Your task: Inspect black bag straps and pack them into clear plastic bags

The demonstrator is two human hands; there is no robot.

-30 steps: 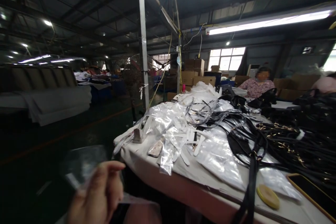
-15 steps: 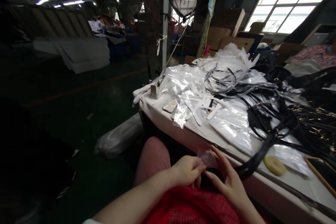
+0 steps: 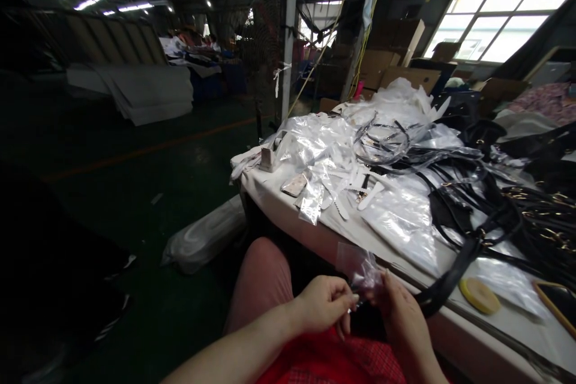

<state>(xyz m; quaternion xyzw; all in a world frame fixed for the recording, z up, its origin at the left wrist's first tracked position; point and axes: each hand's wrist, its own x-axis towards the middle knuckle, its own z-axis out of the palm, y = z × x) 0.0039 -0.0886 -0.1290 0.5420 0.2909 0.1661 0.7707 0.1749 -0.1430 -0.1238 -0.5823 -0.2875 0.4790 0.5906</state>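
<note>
Low in the centre of the frame, just before the bench edge, a small clear plastic bag stands up between two hands. The left hand has its grip pinched closed on the bag's lower edge with thumb and forefinger, and the right hand closes its fingertips on the same edge from the other side. The bag looks nearly weightless, limp and slick, likely to slide between fingers, so a light pinch at a corner or along the edge should hold it better than its slack middle.
</note>
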